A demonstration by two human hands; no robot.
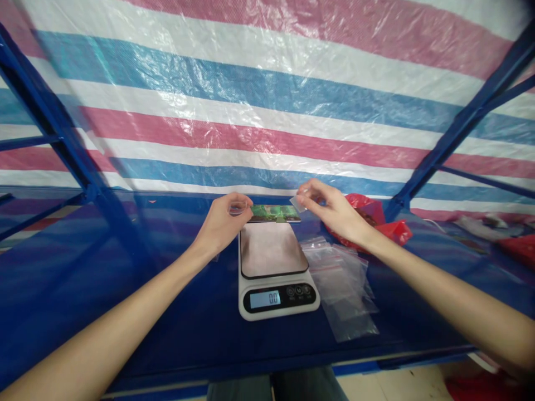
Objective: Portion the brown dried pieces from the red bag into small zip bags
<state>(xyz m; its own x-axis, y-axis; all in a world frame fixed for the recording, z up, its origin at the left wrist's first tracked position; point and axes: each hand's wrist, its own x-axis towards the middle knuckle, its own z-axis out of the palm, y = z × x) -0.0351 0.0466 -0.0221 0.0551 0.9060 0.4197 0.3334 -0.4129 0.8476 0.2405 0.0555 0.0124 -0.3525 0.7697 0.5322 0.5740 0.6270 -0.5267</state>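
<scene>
My left hand (232,216) is closed in a pinch behind the scale's left corner, at the left end of a flat item with a green picture (273,213). What its fingertips hold, if anything, I cannot make out. My right hand (325,205) pinches a small translucent square (298,204) between thumb and forefinger, above the right end of the green-printed item. Between my forearms sits a white digital kitchen scale (273,250), its plate bare and its display reading 0.0. Several clear zip bags (340,284) lie overlapping to the right of the scale.
A red plastic bag (393,231) lies open behind my right wrist. Blue metal frame posts (455,128) rise from the blue shelf (188,334) on both sides. A striped plastic sheet (267,94) hangs at the back. More red and clear items lie at the far right.
</scene>
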